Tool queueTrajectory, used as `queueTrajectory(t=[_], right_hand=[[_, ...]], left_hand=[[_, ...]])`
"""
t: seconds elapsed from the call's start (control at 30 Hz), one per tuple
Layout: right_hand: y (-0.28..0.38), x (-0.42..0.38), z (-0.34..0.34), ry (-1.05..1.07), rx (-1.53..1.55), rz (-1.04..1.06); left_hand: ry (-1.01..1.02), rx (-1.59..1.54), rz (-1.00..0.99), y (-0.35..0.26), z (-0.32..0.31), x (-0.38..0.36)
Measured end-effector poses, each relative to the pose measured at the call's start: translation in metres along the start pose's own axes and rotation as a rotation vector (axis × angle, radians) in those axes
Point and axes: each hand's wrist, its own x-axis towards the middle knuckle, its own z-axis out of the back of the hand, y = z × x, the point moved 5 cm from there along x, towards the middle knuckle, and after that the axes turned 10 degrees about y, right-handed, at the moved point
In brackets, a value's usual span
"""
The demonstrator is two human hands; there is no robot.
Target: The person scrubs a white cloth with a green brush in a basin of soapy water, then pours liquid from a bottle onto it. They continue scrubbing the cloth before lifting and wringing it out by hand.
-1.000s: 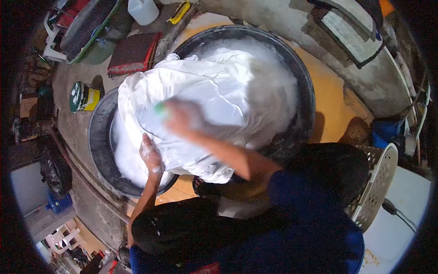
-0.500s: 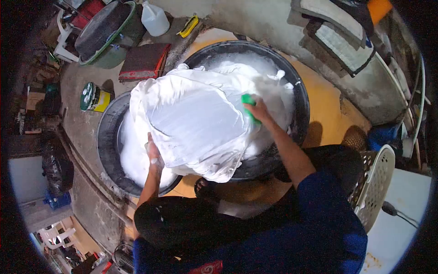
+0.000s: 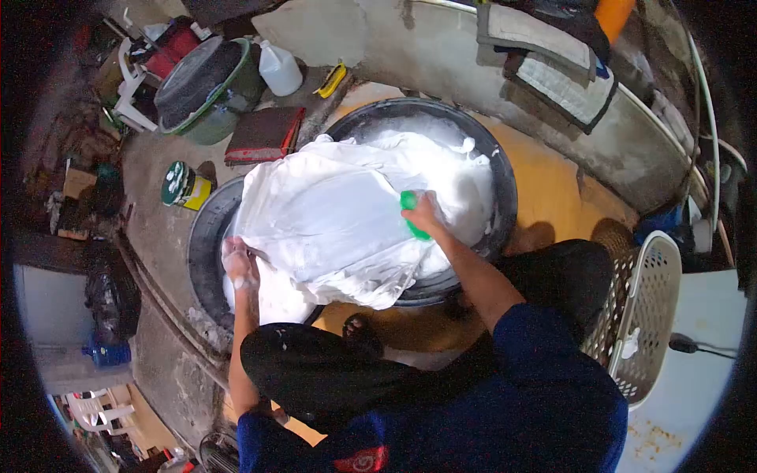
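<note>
A wet white cloth (image 3: 331, 213) is spread over two dark round tubs, the larger tub (image 3: 507, 189) at the right and the smaller tub (image 3: 203, 236) at the left. My left hand (image 3: 239, 260) is closed on the cloth's left edge, with suds on its back. In my right hand (image 3: 424, 214) is a green scrub brush (image 3: 408, 206), pressed against the right part of the cloth. My fingers hide part of the brush. White suds (image 3: 465, 177) lie thick in the larger tub, and more foam shows under the cloth at the left.
Behind the tubs stand a white jug (image 3: 280, 69), a yellow brush (image 3: 332, 80), a folded dark mat (image 3: 265, 134) and a green basin (image 3: 213, 110). A yellow-labelled bucket (image 3: 186, 186) is at the left. A perforated basket (image 3: 646, 315) stands at my right. Mats (image 3: 560, 87) hang over the low wall.
My left hand has shifted left and now grips the cloth's edge, drawing it outward. My right hand has moved the green brush slightly down and left over the cloth. The view has shifted a little.
</note>
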Motion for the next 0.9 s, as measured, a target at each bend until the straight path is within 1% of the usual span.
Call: queueTrajectory(t=[0.03,0.1,0.13,0.17,0.23,0.27,0.3,0.37,0.43,0.47,0.5,0.57,0.6,0.63,0.7,0.77,0.8,0.83,0.87,0.9], right_hand=[[0.007,-0.007,0.004,-0.053,-0.002,0.034],[0.016,-0.004,-0.001,0.078,-0.021,0.153],[0.018,-0.002,-0.002,0.137,-0.031,0.210],[0.019,-0.004,-0.003,0.167,-0.010,0.256],[0.027,-0.015,-0.004,0.236,0.029,0.349],[0.028,-0.022,-0.003,0.254,-0.002,0.370],[0.027,-0.030,0.000,0.271,-0.033,0.393],[0.019,-0.037,0.007,0.314,-0.098,0.436],[0.002,-0.046,0.012,0.371,-0.162,0.463],[-0.004,-0.051,0.014,0.465,-0.151,0.433],[-0.008,-0.055,0.019,0.554,-0.139,0.401],[-0.017,-0.067,0.030,0.730,-0.114,0.328],[-0.036,-0.063,0.026,0.732,-0.234,0.273],[-0.047,-0.062,0.025,0.762,-0.274,0.250],[-0.061,-0.063,0.023,0.828,-0.352,0.207],[-0.064,-0.065,0.023,0.857,-0.412,0.255],[-0.064,-0.063,0.024,0.868,-0.442,0.281],[-0.064,-0.065,0.031,0.962,-0.479,0.155],[-0.053,-0.068,0.051,1.053,-0.518,0.028],[-0.050,-0.067,0.064,1.148,-0.558,-0.104]], left_hand=[[0.040,0.050,0.005,-0.015,-0.007,-0.014],[0.128,0.149,0.018,-0.040,-0.018,-0.037],[0.165,0.202,-0.043,-0.062,-0.030,-0.051],[0.201,0.088,-0.090,-0.056,-0.005,-0.046],[0.168,0.018,-0.116,-0.080,0.010,-0.068],[0.187,0.039,-0.101,-0.080,0.031,-0.074],[0.078,0.172,-0.126,-0.091,0.035,-0.090],[0.165,0.212,-0.071,-0.054,0.101,-0.093],[0.057,0.258,-0.002,-0.012,0.182,-0.096],[0.009,0.278,0.030,-0.001,0.201,-0.099],[-0.053,0.117,-0.016,-0.003,0.193,-0.109],[-0.116,0.216,-0.019,0.069,0.337,-0.088],[-0.277,0.158,0.000,0.031,0.287,-0.107],[-0.438,0.094,0.009,-0.021,0.215,-0.130],[-0.487,0.113,-0.042,-0.013,0.243,-0.120],[-0.513,0.277,0.015,-0.009,0.262,-0.109],[-0.336,0.486,0.060,-0.009,0.261,-0.094],[-0.171,0.725,0.103,-0.001,0.264,-0.072],[-0.053,1.110,-0.359,-0.017,0.225,-0.066],[0.033,1.217,-0.527,-0.008,0.198,-0.049]])
